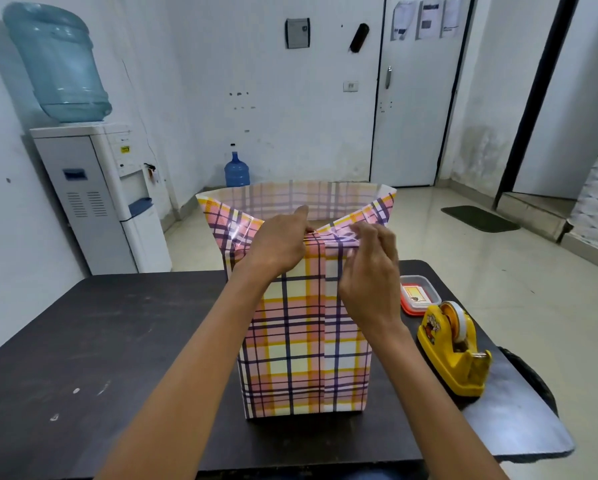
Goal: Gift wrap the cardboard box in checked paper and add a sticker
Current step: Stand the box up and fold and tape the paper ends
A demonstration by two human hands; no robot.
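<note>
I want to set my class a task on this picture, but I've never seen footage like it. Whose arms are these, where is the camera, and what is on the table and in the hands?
There is no machine here. A person wears a wide-angle camera on the head, so this single picture looks forward and down over their own two arms.

On the dark table stands a tall box covered in checked paper, whose top end is not yet closed. The left hand presses the near flap down with fairly straight fingers. The right hand seems to pinch the paper's right-hand fold.

To the right lie a yellow tape dispenser and a small container with a red base. A water cooler stands on the floor behind.
</note>
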